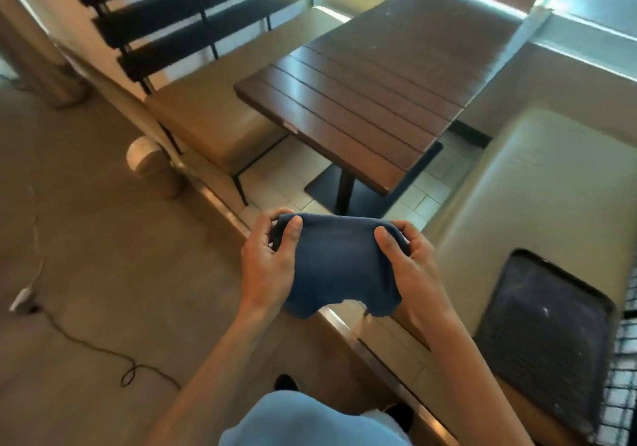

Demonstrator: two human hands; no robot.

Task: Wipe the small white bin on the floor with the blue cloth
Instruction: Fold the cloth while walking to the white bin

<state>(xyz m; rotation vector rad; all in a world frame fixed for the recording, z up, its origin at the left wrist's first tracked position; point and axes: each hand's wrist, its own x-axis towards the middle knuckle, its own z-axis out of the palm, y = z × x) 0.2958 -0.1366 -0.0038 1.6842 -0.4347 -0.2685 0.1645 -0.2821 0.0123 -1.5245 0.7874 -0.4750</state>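
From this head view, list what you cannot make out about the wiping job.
- Small white round bin, head view: blurred, half behind the slanted metal rail; whether it is dirty is unreadable.
- Folded dark blue cloth: left hand and right hand cover its ends; underside hidden.
- Black ribbed tray on the beige seat: blurred, its right side runs into the picture's edge.

Both forearms are bare from wrist to elbow, with no sleeve, watch or ring on them. The left hand (267,266) and right hand (410,266) wear no gloves, and the thumbnails are short and plain. A light blue garment (303,421) covers the torso, its cloth smooth and unmarked. Below it the dark toe of a shoe (286,382) pokes out.
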